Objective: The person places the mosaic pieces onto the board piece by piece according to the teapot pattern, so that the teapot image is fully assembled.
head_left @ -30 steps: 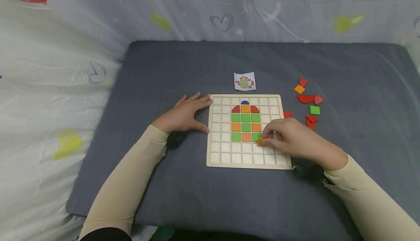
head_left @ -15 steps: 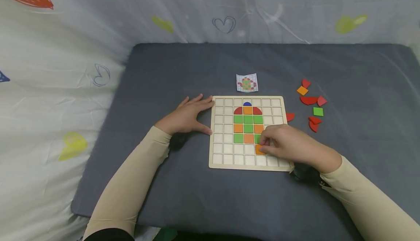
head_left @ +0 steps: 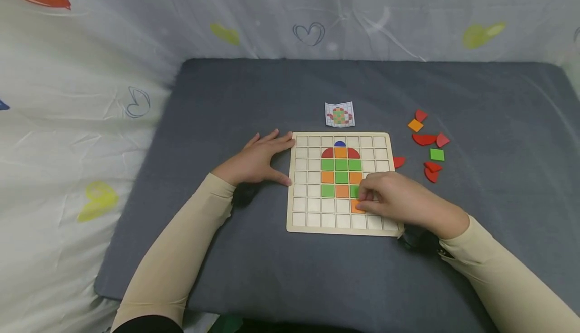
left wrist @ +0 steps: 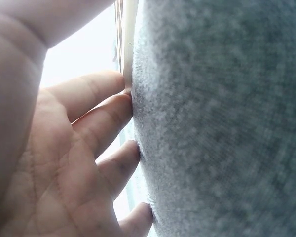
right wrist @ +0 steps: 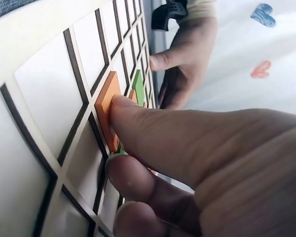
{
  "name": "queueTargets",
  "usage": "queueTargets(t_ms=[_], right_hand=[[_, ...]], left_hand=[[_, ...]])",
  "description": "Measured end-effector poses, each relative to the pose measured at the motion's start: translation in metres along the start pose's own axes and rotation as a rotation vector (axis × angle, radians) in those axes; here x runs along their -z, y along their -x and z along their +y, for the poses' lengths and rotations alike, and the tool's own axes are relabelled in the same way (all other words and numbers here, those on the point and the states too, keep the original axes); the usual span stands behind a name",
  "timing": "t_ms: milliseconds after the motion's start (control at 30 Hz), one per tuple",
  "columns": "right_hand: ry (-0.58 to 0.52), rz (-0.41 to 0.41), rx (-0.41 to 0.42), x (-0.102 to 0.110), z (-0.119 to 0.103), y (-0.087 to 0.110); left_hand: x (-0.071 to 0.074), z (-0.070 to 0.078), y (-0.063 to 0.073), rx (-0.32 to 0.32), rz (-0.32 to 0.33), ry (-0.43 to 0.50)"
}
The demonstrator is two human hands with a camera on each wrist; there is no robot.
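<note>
A wooden grid board (head_left: 304, 226) lies on the grey cloth, with green, orange, red and blue tiles set in its middle columns. My right hand (head_left: 401, 197) is over its lower right part, thumb and curled fingers at an orange square tile (head_left: 357, 206) just below a green tile (head_left: 355, 191). In the right wrist view the thumb presses on the face of the orange tile (right wrist: 106, 118), which sits in a cell, with a fingertip by its edge. My left hand (head_left: 254, 160) spreads along the board's left side, thumb and index finger touching the edge.
A small picture card (head_left: 340, 115) with a coloured pattern lies beyond the board. Right of it are loose pieces: an orange square (head_left: 415, 125), a green square (head_left: 437, 154) and several red ones, including a red half-round piece (head_left: 424, 139). A patterned curtain (head_left: 272, 15) hangs behind the table.
My right hand has brought the orange tile down slightly, from the green tile's lower edge into the cell below it. The left hand has stayed at the board's edge.
</note>
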State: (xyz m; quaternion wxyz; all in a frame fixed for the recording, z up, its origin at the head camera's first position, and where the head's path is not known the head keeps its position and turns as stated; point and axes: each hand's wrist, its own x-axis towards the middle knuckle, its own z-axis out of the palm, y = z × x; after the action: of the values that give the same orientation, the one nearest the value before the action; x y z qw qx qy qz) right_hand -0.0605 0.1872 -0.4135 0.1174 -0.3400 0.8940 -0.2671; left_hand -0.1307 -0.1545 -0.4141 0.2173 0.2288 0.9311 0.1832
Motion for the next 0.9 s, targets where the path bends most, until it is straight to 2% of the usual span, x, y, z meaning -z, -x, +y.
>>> queueTargets(t_ms=[200,367,633,900], right_hand=[[-0.023,-0.021,-0.077,0.008,0.005,0.002],[0.022,0.023,-0.140,0.029,0.016,0.010],[0.111,0.144,-0.268,0.066,0.055,0.032],[0.187,0.196,-0.348,0.081,0.092,0.045]], left_hand=[[0.001,0.001,0.001,0.003,0.001,0.001],[0.002,0.001,0.001,0.003,-0.007,-0.009],[0.001,0.001,-0.001,-0.007,-0.018,-0.014],[0.002,0.001,0.002,0.008,-0.018,-0.005]])
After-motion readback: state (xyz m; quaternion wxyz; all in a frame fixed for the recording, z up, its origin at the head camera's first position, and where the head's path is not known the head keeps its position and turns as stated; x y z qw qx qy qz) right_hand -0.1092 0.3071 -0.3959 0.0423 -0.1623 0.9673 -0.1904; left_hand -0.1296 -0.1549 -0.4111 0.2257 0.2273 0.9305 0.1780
